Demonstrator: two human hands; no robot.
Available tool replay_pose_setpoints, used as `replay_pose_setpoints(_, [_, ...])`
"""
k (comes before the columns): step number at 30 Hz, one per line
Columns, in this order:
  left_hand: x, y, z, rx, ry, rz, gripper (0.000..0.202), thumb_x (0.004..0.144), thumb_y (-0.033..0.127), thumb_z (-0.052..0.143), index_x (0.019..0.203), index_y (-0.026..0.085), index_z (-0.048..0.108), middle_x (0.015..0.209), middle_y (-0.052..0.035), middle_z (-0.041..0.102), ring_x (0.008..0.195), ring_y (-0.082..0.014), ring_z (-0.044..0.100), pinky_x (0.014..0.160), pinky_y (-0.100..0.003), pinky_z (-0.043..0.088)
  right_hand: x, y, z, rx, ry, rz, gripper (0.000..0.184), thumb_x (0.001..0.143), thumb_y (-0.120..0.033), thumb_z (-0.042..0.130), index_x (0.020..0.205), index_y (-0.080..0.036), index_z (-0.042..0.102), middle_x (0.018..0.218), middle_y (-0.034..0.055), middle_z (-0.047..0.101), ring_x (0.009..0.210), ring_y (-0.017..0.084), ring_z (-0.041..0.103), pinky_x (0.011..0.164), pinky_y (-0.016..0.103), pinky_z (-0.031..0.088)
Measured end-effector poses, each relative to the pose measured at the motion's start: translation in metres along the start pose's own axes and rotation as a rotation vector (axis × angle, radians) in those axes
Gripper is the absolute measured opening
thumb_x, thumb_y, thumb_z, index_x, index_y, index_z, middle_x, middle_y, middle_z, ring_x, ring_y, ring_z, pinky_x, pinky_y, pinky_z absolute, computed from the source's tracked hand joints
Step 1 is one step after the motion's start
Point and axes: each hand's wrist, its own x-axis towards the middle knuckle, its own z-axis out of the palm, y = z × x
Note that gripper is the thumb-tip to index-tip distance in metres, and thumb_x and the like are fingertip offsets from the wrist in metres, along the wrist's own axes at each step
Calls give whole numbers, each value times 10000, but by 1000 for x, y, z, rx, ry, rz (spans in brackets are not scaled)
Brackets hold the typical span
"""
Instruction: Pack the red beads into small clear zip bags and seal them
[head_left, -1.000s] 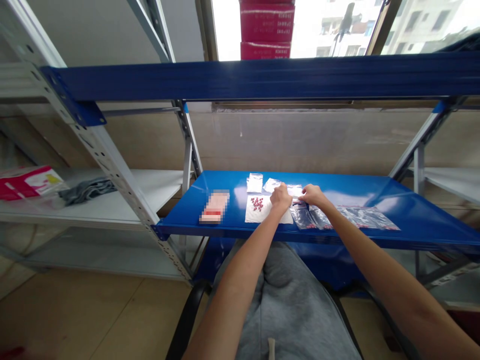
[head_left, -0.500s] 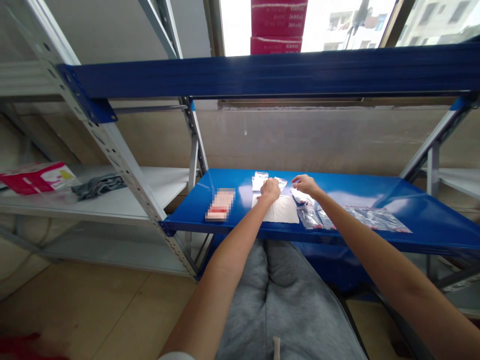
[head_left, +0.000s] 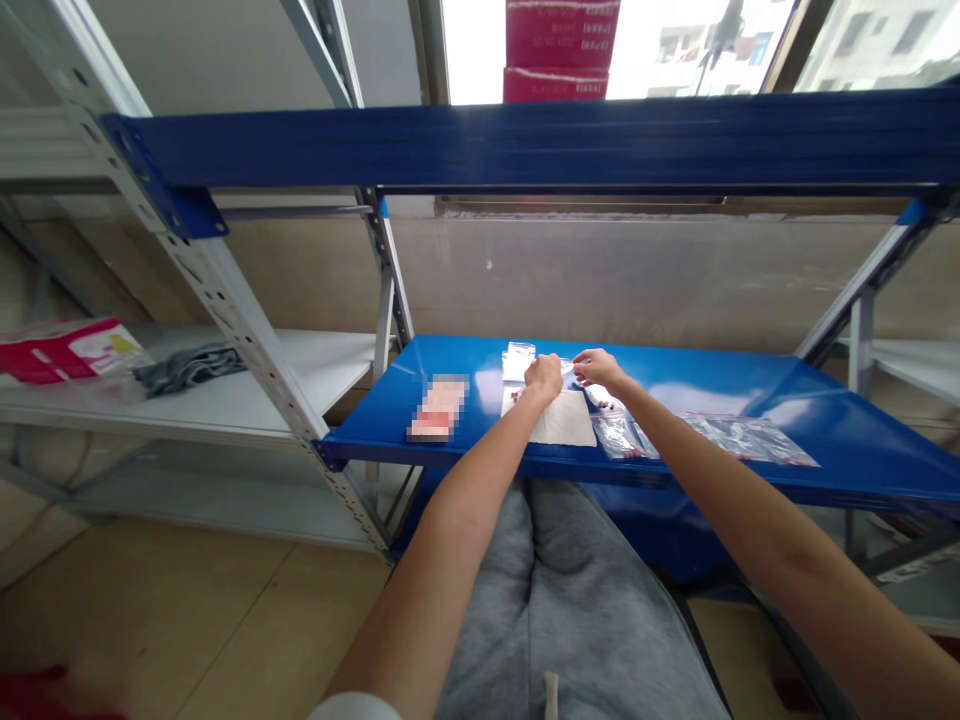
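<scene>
Both my hands reach onto the blue shelf (head_left: pixel 750 395). My left hand (head_left: pixel 543 377) is curled over the far edge of a white sheet of paper (head_left: pixel 564 428) with a few small red pieces at its left edge. My right hand (head_left: pixel 598 367) pinches a small clear plastic bag (head_left: pixel 567 365) between the two hands. Another small clear bag (head_left: pixel 518 360) lies just behind my left hand. Filled clear bags with red bits (head_left: pixel 619 436) lie under my right forearm.
More clear bags (head_left: pixel 750 439) lie on the shelf to the right. A blurred pinkish flat item (head_left: pixel 437 408) sits left of the paper. A white shelf (head_left: pixel 225 390) at left carries a grey cloth (head_left: pixel 187 366) and a pink box (head_left: pixel 64 349). Red boxes (head_left: pixel 561 50) stand above.
Both hands moved from the near bags toward the back of the shelf. My right hand has closed in on the small clear bag beside my left hand.
</scene>
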Motion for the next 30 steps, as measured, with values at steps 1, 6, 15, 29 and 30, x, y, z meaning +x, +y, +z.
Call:
replay_pose_setpoints(1, [-2, 1, -3, -12, 20, 0, 215, 940, 127, 586, 1075, 75, 745, 1101, -254, 728, 1059, -326, 711, 888, -375, 537, -1, -2, 1, 27, 17, 4, 192, 715, -196, 823, 767, -142, 646, 575, 26, 643, 524, 149, 634, 494, 236, 534])
replay_pose_setpoints(6, [-30, 17, -21, -72, 136, 56, 359, 1045, 217, 403, 1099, 108, 741, 1116, -211, 735, 1054, -281, 696, 895, -344, 523, -18, -20, 7, 231, 13, 12, 360, 814, -478, 766, 880, -168, 596, 699, 53, 678, 608, 164, 680, 571, 273, 581])
replay_pose_setpoints(15, [-145, 35, -46, -491, 332, 278, 223, 968, 202, 558, 1033, 199, 771, 1129, -122, 749, 1081, -274, 669, 1038, -402, 484, -125, -27, 17, 609, 249, -238, 447, 733, -401, 727, 1118, -224, 584, 939, 78, 760, 889, 245, 742, 736, 337, 598])
replay_pose_setpoints(29, [-168, -7, -45, -785, 350, 31, 290, 925, 145, 589, 1188, 188, 702, 931, -75, 758, 827, -191, 708, 820, -318, 551, -176, -32, 22, 307, 121, -336, 314, 769, -450, 719, 968, -233, 612, 928, 55, 714, 872, 225, 703, 720, 333, 580])
replay_pose_setpoints(30, [-168, -8, -47, -788, 337, 37, 291, 921, 136, 587, 1182, 187, 708, 914, -70, 757, 813, -184, 705, 806, -309, 549, -175, -29, 20, 258, 121, -359, 296, 776, -438, 710, 968, -232, 620, 923, 53, 713, 867, 222, 700, 715, 329, 574])
